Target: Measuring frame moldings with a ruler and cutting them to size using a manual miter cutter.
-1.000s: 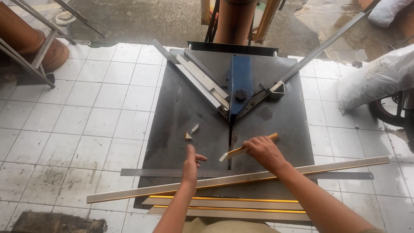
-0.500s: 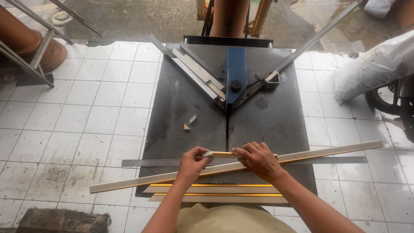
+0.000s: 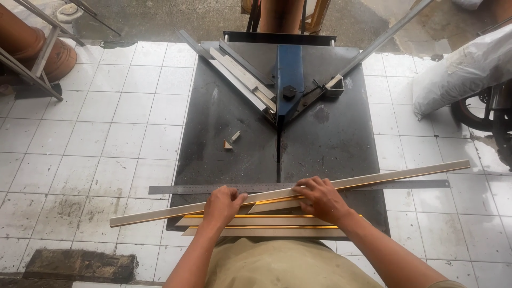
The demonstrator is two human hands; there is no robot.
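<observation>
My left hand [image 3: 224,204] and my right hand [image 3: 320,198] rest on a long pale frame moulding with a gold edge [image 3: 405,173], which lies slanted across the near side of a dark metal mitre-cutter table [image 3: 330,138]. Under my right hand lies a short moulding piece [image 3: 269,206]. Two more cut moulding lengths [image 3: 266,224] lie at the table's near edge. A long steel ruler [image 3: 181,189] lies flat across the table behind the moulding. The blue cutter head [image 3: 289,80] sits at the far middle between V-shaped fences.
Two small wood offcuts [image 3: 230,140] lie on the table left of the centre slot. White floor tiles surround the table. A clay pot and metal stand [image 3: 37,50] are far left; a white sack [image 3: 458,69] and a wheel [image 3: 488,112] are far right.
My right hand brought the short moulding piece from mid-table down to the near edge. Both hands have settled on the long slanted moulding.
</observation>
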